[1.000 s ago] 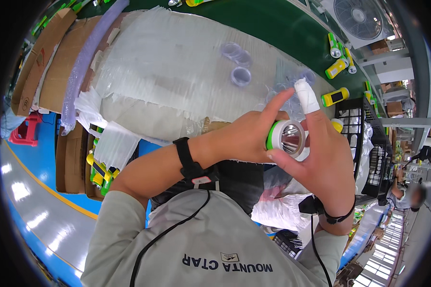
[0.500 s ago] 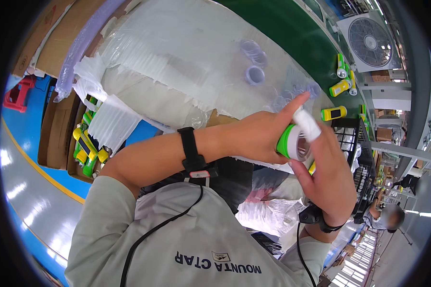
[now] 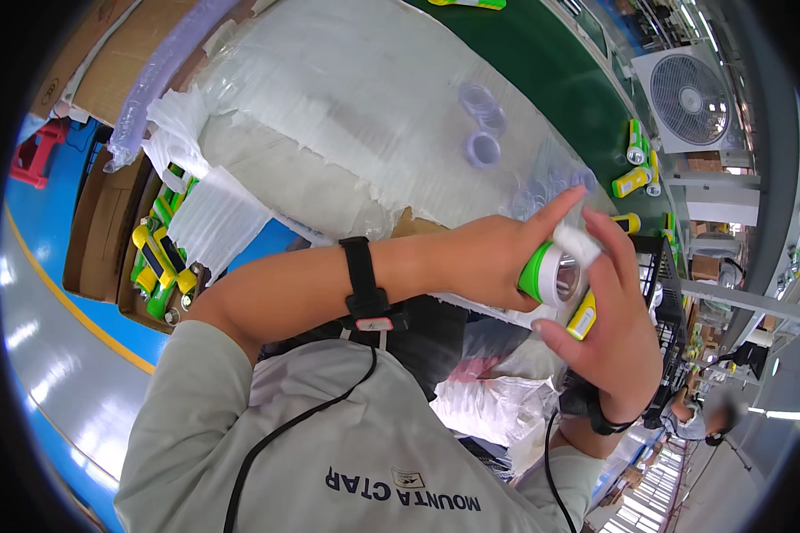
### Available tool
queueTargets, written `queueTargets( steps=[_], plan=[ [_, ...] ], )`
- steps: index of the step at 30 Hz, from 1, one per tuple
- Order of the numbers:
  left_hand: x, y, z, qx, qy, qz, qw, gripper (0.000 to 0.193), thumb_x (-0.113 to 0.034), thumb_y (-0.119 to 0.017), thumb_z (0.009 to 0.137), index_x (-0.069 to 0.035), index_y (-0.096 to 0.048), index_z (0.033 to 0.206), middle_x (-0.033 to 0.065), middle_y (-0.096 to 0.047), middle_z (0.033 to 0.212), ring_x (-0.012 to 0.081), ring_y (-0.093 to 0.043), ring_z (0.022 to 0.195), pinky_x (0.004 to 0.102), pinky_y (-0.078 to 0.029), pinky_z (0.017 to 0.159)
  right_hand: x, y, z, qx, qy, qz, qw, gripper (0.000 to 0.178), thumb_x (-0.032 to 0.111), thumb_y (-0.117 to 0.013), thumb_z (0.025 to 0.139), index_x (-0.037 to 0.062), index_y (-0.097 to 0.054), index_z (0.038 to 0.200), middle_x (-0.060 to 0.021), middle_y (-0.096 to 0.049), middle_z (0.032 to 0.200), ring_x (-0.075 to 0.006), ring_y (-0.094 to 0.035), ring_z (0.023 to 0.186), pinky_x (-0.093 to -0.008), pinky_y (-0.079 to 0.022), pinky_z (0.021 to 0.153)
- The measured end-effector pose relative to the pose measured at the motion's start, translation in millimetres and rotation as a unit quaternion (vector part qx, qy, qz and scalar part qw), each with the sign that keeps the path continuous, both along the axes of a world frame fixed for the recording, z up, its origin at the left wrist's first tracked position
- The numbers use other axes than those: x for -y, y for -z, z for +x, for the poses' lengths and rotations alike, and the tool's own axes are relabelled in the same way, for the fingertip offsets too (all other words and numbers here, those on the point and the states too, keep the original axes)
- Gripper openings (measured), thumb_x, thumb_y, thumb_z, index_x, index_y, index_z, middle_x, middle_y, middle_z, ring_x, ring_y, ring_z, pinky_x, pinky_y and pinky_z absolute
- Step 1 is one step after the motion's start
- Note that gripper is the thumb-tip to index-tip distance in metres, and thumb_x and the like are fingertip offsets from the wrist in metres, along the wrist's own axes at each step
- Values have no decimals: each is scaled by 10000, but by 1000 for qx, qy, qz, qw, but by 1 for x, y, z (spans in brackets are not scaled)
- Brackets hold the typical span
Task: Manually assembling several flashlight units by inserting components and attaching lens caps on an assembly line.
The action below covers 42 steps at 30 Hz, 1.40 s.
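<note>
Both hands meet in front of my chest on a green and yellow flashlight (image 3: 553, 275) with a shiny round reflector head. My left hand (image 3: 484, 258), which has a black strap on its wrist, grips the green rim of the head from the left. My right hand (image 3: 618, 329) wraps around it from the right. Its white-taped fingertip lies across the top of the lens, and its thumb sits below. The yellow body of the flashlight pokes out under my right palm.
A table under crumpled clear plastic sheeting (image 3: 329, 133) carries several clear plastic rings (image 3: 482, 147). Beyond it, a green conveyor belt (image 3: 560, 80) holds more flashlights (image 3: 633, 182). A fan (image 3: 689, 98) stands at the top right. Cardboard boxes (image 3: 156, 266) with flashlights are at the left, a black wire basket (image 3: 658, 266) at the right.
Both hands, still holding the flashlight, have dropped lower in the view. My right hand's taped finger, which pointed up, has bent down onto the top of the lens.
</note>
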<state>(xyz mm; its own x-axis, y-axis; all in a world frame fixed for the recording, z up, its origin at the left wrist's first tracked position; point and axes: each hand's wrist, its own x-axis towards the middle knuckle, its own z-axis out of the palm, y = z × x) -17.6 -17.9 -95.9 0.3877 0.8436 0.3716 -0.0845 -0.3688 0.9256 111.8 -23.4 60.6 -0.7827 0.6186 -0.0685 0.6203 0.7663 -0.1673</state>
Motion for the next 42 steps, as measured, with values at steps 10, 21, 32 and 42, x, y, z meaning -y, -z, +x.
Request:
queueTargets(
  steps=[10, 21, 32, 42],
  plan=[
    [-2, 5, 9, 22, -17, 42, 999, 1198, -141, -786, 644, -72, 111, 1435, 170, -614, 1042, 394, -611, 856, 413, -491, 737, 3, -5, -29, 206, 310, -100, 923, 589, 158, -738, 679, 14, -477, 1187, -182, -454, 1232, -358, -542, 1015, -370, -498, 767],
    [0, 2, 2, 37, -21, 31, 999, 1170, -147, -750, 658, -63, 129, 1426, 214, -616, 1034, 418, -609, 826, 438, -488, 729, 2, 5, -9, 58, -9, 135, 989, 546, 273, -758, 670, 9, -493, 1068, -144, -543, 1011, -317, -588, 819, -394, -478, 622],
    [-4, 2, 8, 25, -8, 52, 998, 1142, -130, -723, 660, -69, 117, 1432, 207, -622, 977, 417, -607, 793, 435, -488, 701, 9, 3, -2, 4, 31, 29, 999, 537, 254, -762, 670, 13, -526, 1087, -167, -528, 1065, -318, -561, 887, -404, -466, 744],
    [1, -3, 5, 31, -21, 31, 999, 1077, -153, -734, 650, -69, 3, 1430, 194, -629, 930, 405, -608, 791, 437, -487, 684, 1, -3, 13, 32, -70, -34, 997, 508, 194, -746, 668, 35, -529, 1099, -166, -463, 1201, -339, -531, 1006, -394, -460, 820]
  ],
)
